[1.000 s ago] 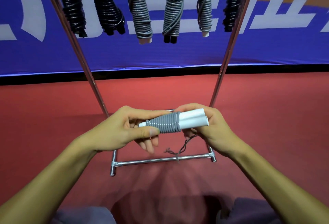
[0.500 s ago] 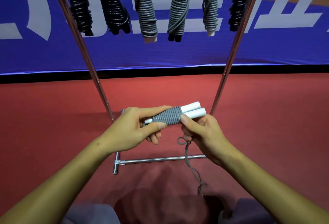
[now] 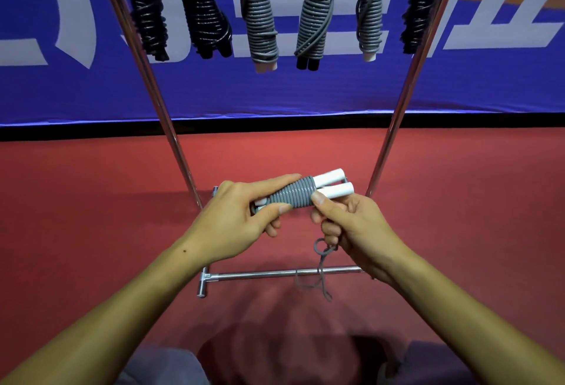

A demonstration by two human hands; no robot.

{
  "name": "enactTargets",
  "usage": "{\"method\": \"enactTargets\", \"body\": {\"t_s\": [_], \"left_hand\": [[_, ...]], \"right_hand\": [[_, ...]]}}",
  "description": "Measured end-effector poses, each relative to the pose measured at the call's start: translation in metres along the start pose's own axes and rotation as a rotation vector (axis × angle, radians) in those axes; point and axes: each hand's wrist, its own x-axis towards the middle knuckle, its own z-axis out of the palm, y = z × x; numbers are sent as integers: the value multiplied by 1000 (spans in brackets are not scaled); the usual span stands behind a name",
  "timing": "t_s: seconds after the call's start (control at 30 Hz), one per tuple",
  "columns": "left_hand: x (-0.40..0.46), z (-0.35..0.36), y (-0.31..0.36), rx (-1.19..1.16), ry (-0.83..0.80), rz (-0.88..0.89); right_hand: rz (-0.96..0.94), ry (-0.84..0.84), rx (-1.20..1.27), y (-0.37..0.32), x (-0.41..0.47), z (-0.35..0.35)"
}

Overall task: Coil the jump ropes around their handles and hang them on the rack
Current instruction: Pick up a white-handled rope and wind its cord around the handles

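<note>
Both grips closed: left hand point(image 3: 235, 219) on handles point(image 3: 305, 193), right hand point(image 3: 351, 225) on blurred rope point(image 3: 321, 257).

Two bare forearms, no sleeves or jewellery, small dark mole near left wrist, grey trousers point(image 3: 165, 368) at knees

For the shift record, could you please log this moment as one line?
step: coiling | left hand: grips coiled grey rope on white handles | right hand: pinches loose rope tail | rack: six bundles hung

One head-worn wide-angle camera looks forward and down. Both hands sit near, at centre. The rack point(image 3: 284, 274) and banner point(image 3: 305, 91) lie farther off.
</note>
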Motion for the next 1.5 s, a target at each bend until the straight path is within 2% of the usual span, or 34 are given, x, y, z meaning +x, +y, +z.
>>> {"method": "enactTargets", "body": {"t_s": [0.2, 0.4, 0.47, 0.53, 0.6, 0.67, 0.87, 0.97, 1.13, 1.33, 1.43, 1.5], "left_hand": [[1, 0, -1, 39, 41, 4], [1, 4, -1, 62, 72, 19], [1, 5, -1, 80, 77, 31], [1, 5, -1, 119, 80, 47], [1, 3, -1, 145, 80, 53], [2, 1, -3, 145, 95, 43], [3, -2, -5, 169, 125, 34], [4, -2, -9, 246, 116, 61], [6, -1, -17, 382, 65, 70], [6, 4, -16, 462, -8, 43], [6, 4, -13, 456, -29, 38], [7, 2, -16, 437, -19, 21]], "right_hand": [[9, 44, -157, -2, -1, -8], [-174, 197, -455, 12, 4, -13], [-111, 186, -302, 16, 4, -7], [49, 122, -17, 14, 3, -2], [208, 38, 89, 9, 2, -1], [235, 3, -1, 6, 2, -3], [26, 119, -340, -2, 0, -7], [61, 160, -329, -6, -2, -11], [132, 78, -324, -14, -8, -16], [95, 154, -749, -13, -12, -9], [-21, 234, -1057, -14, -13, -10], [-88, 230, -1261, -15, -14, -8]]}}
